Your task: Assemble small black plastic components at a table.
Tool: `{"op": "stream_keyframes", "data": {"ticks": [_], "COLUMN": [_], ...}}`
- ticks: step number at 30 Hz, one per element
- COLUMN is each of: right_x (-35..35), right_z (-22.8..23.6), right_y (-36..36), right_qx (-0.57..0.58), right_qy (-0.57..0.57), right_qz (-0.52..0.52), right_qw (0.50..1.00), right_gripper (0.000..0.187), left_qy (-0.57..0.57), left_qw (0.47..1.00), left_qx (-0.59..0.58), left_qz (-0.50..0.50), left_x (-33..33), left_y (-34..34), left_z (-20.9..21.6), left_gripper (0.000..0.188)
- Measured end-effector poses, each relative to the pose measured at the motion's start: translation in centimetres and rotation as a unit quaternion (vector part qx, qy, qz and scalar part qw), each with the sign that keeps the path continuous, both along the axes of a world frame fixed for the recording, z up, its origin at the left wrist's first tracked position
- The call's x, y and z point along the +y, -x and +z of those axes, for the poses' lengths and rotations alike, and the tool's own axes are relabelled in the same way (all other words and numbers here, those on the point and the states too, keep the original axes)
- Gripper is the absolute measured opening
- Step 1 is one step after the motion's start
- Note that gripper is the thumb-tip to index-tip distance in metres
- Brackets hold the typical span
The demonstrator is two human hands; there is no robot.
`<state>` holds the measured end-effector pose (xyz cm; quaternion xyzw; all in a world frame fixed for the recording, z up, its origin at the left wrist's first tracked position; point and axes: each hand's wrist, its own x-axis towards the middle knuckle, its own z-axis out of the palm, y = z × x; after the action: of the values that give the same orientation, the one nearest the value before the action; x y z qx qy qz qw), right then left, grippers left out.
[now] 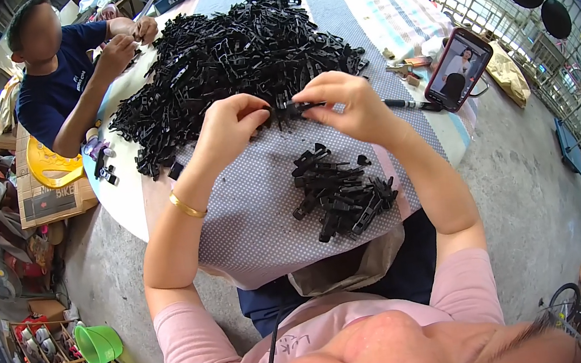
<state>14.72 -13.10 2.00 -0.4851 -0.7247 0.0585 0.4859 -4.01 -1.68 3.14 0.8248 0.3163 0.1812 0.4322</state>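
A large heap of black plastic clips [237, 56] covers the far middle of the table. At its near edge my left hand [235, 126] is closed in a pinch, thumb against fingertips; whatever lies between them is too small and dark to tell. Just to its right, my right hand [350, 107] pinches a black plastic clip [308, 106] between thumb and forefinger. The two hands are a short way apart, with dark pieces between them. Closer to me, a smaller loose pile of black clips [343, 189] lies on the dotted tablecloth [249, 201].
A phone [459, 67] stands at the table's right, by a dark pen-like rod [409, 104] and small tools [408, 69]. At far left a person [61, 79] works with both hands. A brown bag [360, 264] hangs at the near edge. A green bucket [99, 345] stands lower left.
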Motion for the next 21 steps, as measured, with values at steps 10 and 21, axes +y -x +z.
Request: {"op": "stream_keyframes", "data": {"ticks": [10,21], "right_x": [-0.1,-0.3], "right_z": [-0.5,-0.8], "right_y": [0.9,1.3], "right_qx": [-0.141,-0.189], "right_qy": [-0.119,-0.143], "right_qz": [-0.012,-0.101], "right_qw": [0.983,0.966], "right_gripper": [0.025,0.023], "left_qy": [0.32,0.304], "left_qw": [0.93,0.919], "left_qx": [-0.179,-0.24], "left_qz": [-0.042,-0.075], "left_x": [-0.8,-2.4], "left_y": [-0.6,-0.5], "left_z": [-1.5,-1.2], "left_gripper": [0.015,0.03]}}
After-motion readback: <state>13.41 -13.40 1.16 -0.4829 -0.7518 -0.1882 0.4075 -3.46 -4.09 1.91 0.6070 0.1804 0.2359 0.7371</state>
